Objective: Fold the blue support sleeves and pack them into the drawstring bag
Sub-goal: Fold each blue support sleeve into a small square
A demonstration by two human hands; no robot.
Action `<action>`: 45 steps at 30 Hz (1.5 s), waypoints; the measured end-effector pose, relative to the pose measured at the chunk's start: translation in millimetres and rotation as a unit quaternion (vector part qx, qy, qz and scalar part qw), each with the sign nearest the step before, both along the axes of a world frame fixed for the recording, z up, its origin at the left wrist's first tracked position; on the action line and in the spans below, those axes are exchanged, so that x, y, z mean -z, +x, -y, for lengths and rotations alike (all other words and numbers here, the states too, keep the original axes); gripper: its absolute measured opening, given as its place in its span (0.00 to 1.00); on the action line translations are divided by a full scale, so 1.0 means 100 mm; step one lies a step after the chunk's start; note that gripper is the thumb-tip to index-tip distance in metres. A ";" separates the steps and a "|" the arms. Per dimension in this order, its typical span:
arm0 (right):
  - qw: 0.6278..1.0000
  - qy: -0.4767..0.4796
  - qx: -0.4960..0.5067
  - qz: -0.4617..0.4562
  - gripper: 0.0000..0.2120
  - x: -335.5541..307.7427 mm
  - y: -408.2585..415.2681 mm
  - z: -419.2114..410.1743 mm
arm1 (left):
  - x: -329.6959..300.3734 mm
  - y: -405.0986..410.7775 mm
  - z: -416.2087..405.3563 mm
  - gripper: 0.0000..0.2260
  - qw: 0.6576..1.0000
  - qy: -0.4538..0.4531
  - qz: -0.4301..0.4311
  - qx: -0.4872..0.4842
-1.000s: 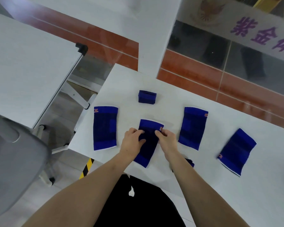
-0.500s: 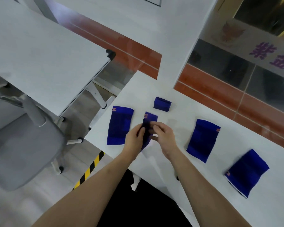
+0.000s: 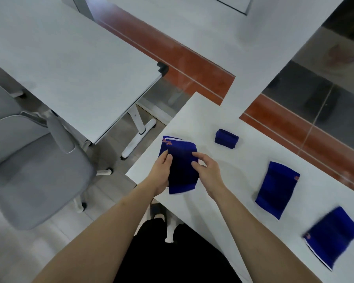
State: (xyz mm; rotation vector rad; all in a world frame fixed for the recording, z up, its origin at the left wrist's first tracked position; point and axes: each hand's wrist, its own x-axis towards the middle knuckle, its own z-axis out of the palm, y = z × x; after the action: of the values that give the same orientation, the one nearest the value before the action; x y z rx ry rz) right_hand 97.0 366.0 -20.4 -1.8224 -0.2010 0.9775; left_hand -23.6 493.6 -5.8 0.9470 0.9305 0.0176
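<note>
I hold one flat blue support sleeve [image 3: 182, 168] between both hands, just above the left end of the white table [image 3: 233, 180]. My left hand [image 3: 161, 174] pinches its left edge and my right hand [image 3: 207, 170] grips its right edge. It lies over a second blue sleeve [image 3: 163, 144], of which only the upper left corner with an orange logo shows. A small folded sleeve [image 3: 226, 138] rests further back. Two more flat sleeves [image 3: 277, 188] [image 3: 331, 235] lie to the right. No drawstring bag is in view.
A second white table [image 3: 70, 64] stands to the left across a gap, with a grey office chair [image 3: 35, 166] beside it. The near table edge runs diagonally just under my forearms. A glass wall with an orange band borders the far side.
The sleeve from the table's middle has been lifted, held in both hands and carried left over the leftmost sleeve. The view has swung to the left.
</note>
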 end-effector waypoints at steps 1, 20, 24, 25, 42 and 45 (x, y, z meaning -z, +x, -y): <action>1.000 -0.004 -0.012 0.011 0.17 0.02 -0.02 -0.04 | 0.01 -0.01 -0.07 0.16 1.000 -0.012 -0.001 0.010; 0.933 -0.189 -0.184 0.246 0.33 0.57 -0.34 -0.50 | 0.50 -0.01 -0.83 0.31 0.943 0.205 -0.117 0.233; 0.914 -0.221 -0.189 0.283 0.33 0.59 -0.41 -0.55 | 0.57 -0.01 -0.84 0.35 0.932 0.232 -0.125 0.248; 0.909 -0.230 -0.191 0.289 0.33 0.60 -0.42 -0.56 | 0.59 -0.02 -0.84 0.35 0.926 0.244 -0.131 0.257; 0.875 -0.282 -0.223 0.325 0.32 0.68 -0.32 -0.43 | 0.65 0.19 -0.66 0.13 0.893 0.312 -0.223 0.234; 0.878 -0.266 -0.225 0.328 0.32 0.68 -0.33 -0.39 | 0.60 0.26 -0.64 0.11 0.950 0.202 -0.190 0.142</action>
State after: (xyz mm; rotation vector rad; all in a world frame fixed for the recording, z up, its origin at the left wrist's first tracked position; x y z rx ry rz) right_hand 64.3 404.8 -88.8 -2.6576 -0.8791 0.7127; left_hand 2.7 557.3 -66.2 1.4955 1.1598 -0.2359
